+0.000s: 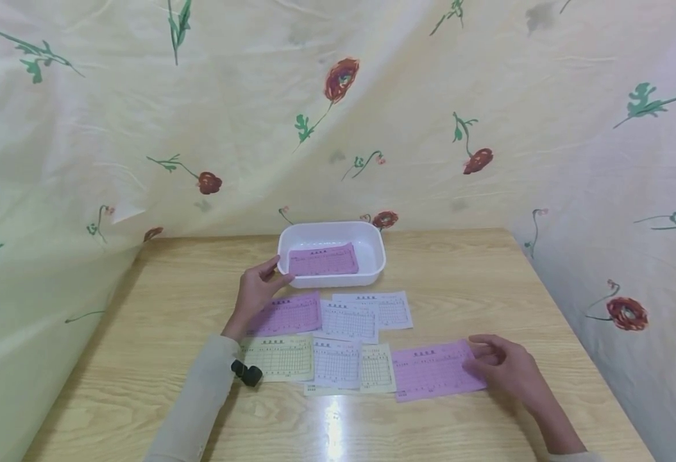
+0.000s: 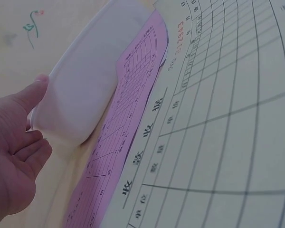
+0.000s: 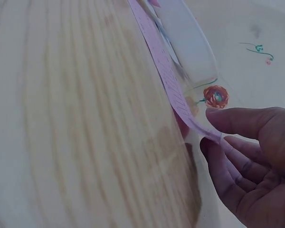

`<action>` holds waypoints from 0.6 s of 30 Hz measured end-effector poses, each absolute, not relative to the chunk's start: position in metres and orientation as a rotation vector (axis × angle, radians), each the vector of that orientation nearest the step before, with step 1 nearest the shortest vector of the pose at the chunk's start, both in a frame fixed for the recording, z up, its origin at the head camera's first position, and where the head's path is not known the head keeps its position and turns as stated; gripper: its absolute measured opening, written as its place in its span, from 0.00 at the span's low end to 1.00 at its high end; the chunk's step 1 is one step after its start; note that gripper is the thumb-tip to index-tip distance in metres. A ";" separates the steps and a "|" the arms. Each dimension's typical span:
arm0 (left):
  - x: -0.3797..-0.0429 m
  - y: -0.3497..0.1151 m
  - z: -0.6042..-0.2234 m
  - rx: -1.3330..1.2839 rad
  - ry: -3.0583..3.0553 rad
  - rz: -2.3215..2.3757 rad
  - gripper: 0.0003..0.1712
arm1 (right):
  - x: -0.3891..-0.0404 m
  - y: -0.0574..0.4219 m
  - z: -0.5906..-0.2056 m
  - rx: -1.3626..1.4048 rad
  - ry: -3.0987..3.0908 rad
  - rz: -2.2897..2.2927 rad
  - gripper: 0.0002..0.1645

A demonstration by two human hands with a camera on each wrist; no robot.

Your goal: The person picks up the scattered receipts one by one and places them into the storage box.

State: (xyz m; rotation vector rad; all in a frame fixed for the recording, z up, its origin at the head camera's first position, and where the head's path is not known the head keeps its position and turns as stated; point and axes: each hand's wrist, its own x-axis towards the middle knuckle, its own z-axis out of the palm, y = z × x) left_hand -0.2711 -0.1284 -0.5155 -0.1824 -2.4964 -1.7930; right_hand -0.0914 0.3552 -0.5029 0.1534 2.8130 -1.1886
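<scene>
A white plastic tray (image 1: 332, 281) stands at the back of the table, with a pink receipt slip (image 1: 323, 262) lying in it. My left hand (image 1: 256, 292) holds the tray's left end, thumb and fingers at its rim and corner; the left wrist view has the thumb on the edge of the tray (image 2: 80, 80). At the front right, my right hand (image 1: 508, 371) pinches another pink receipt slip (image 1: 433, 372) by its right edge. In the right wrist view this slip (image 3: 168, 80) bends upward where thumb and fingers grip it.
Between tray and front edge lie more receipt slips: a pink one (image 1: 294, 316), white ones (image 1: 349, 321) overlapping, and pale yellow ones (image 1: 283, 360). A black camera (image 1: 247, 373) sits on my left wrist. Floral cloth (image 1: 257, 128) hangs behind the wooden table (image 1: 159, 333) and along its sides.
</scene>
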 end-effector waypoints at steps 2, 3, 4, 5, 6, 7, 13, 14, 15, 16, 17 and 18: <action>-0.271 -0.128 -0.516 -0.184 -2.490 -1.795 0.43 | -0.091 0.355 -0.502 0.153 2.791 -1.193 0.36; -0.271 -0.128 -0.517 -0.184 -2.489 -1.796 0.43 | -0.091 0.355 -0.501 0.154 2.780 -1.192 0.36; -0.271 -0.128 -0.517 -0.183 -2.486 -1.800 0.43 | -0.091 0.354 -0.501 0.153 2.770 -1.187 0.36; -0.271 -0.128 -0.517 -0.180 -2.482 -1.805 0.43 | -0.091 0.354 -0.501 0.152 2.764 -1.178 0.35; -0.271 -0.128 -0.517 -0.178 -2.479 -1.811 0.43 | -0.091 0.354 -0.500 0.153 2.759 -1.168 0.34; -0.272 -0.128 -0.517 -0.181 -2.477 -1.818 0.43 | -0.091 0.354 -0.500 0.152 2.757 -1.155 0.33; -0.272 -0.128 -0.517 -0.172 -2.470 -1.844 0.44 | -0.092 0.355 -0.497 0.099 2.789 -1.077 0.22; -0.272 -0.128 -0.517 -0.166 -2.469 -1.845 0.43 | -0.092 0.356 -0.496 0.085 2.803 -1.070 0.21; -0.272 -0.128 -0.517 -0.166 -2.471 -1.845 0.43 | -0.092 0.357 -0.495 0.070 2.815 -1.069 0.19; -0.272 -0.128 -0.517 -0.165 -2.472 -1.843 0.43 | -0.092 0.358 -0.494 0.042 2.829 -1.071 0.18; -0.272 -0.128 -0.517 -0.161 -2.473 -1.842 0.43 | -0.092 0.359 -0.492 0.028 2.844 -1.077 0.17; -0.272 -0.128 -0.517 -0.156 -2.470 -1.846 0.43 | -0.092 0.361 -0.491 0.011 2.866 -1.080 0.16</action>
